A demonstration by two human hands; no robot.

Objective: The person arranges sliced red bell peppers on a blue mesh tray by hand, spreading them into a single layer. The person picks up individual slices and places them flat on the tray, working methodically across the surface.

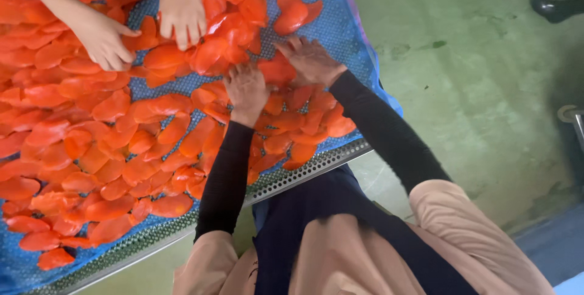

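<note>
Both black-sleeved arms reach forward over the blue mesh (340, 24). The left hand (245, 90) and right hand (310, 61) lie palm down, fingers spread, pressing on orange fruit slices (277, 70) at the tray's right side. A co-worker's hands (106, 39) work farther left.

We are seeing a perforated metal tray (304, 172) carrying a blue mesh sheet (344, 24), with flat orange-red fruit slices (109, 149) lying spread across that sheet.

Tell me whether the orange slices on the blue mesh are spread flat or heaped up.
Mostly spread flat: the orange slices lie in a thin, overlapping layer, with blue mesh showing between them. Near the left hand and right hand they bunch thicker.
</note>
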